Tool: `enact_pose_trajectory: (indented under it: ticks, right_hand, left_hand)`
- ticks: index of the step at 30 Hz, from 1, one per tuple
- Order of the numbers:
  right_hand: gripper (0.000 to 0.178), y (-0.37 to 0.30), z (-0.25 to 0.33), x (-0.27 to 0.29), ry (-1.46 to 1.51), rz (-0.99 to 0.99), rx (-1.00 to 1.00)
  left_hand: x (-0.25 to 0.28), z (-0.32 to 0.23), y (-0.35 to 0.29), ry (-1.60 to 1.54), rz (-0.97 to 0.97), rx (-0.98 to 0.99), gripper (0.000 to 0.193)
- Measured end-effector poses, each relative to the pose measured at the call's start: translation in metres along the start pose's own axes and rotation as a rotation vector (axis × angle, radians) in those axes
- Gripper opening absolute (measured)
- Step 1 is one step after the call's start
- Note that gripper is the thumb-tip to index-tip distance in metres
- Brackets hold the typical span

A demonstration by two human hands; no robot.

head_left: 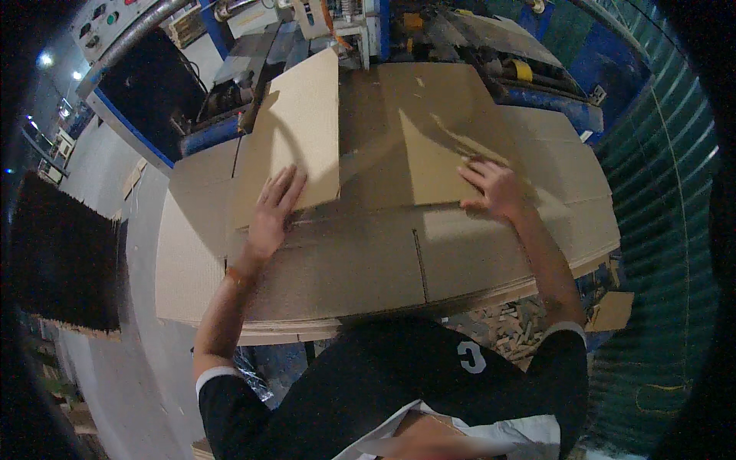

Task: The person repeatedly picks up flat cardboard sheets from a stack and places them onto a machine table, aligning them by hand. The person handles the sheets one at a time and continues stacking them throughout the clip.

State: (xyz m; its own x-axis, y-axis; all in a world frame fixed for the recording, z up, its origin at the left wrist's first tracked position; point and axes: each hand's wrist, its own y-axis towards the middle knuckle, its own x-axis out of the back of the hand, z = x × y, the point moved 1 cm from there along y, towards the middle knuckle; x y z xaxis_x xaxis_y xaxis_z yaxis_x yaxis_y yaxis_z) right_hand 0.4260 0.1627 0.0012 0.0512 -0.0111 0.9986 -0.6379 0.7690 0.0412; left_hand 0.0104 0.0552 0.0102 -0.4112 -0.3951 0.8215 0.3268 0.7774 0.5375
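Pressing: both hands lie flat on a big cardboard sheet (345, 261) that rests on a stack of such sheets on the table (307, 331).
Left hand: the left hand (272, 215) is open with fingers spread, its palm on the lower corner of the left flap (295, 130), which is folded up and inward.
Right hand: the right hand (494, 188) is also open, its fingers pushing down the right flap (437, 149), which lies folded over the middle of the sheet.
Cardboard sheet: it covers most of the table, and its near edge runs along the table's front edge.
Behind: a blue machine (192, 100) stands at the far edge of the table.
Floor: wood scraps (506, 326) lie under the right front corner.
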Motion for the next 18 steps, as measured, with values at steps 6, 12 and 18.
enact_pose_trajectory:
  ticks: [6,12,18]
  right_hand:
    - [0.061,0.05,-0.015,-0.002,-0.104,-0.129,-0.109]
    - [0.04,0.049,0.014,-0.026,-0.358,-0.354,-0.308]
    - [0.042,0.066,0.013,-0.051,0.122,-0.238,-0.46]
  left_hand:
    - [-0.046,0.041,0.059,0.228,-0.002,-0.001,0.054]
    - [-0.057,0.048,0.061,0.549,0.003,0.228,0.059]
    - [-0.055,0.053,0.033,0.545,0.075,0.125,0.062]
